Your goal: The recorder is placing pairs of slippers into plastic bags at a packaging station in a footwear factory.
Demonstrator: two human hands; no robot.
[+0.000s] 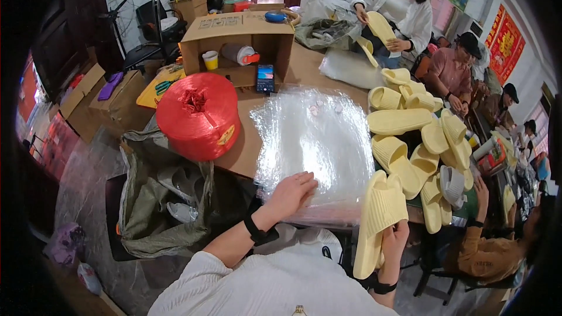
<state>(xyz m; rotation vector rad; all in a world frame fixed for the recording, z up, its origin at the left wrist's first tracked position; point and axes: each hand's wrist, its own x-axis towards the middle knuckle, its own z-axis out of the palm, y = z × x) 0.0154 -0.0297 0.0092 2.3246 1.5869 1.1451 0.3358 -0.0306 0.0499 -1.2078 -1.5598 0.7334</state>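
Observation:
My left hand point(293, 192) lies flat, fingers stretched out, on the near part of a stack of clear plastic bags point(316, 140). Nothing is gripped in it. Held up by my right hand point(394, 239) is a pale yellow slipper point(379, 210) with a ribbed strap, at the stack's near right corner. My fingers close round its edge; whether a second slipper is pressed against it I cannot tell. Right of the bags spreads a pile of yellow slippers point(400, 122), with a grey slipper point(452, 186) at its near side.
A big red roll of plastic twine point(198, 118) stands left of the bags. Behind are an open cardboard box point(237, 28), a phone point(265, 78) and a cup point(210, 59). A green sack point(146, 199) with grey slippers sits at left. Across the table a person point(398, 6) holds yellow slippers; others sit at right.

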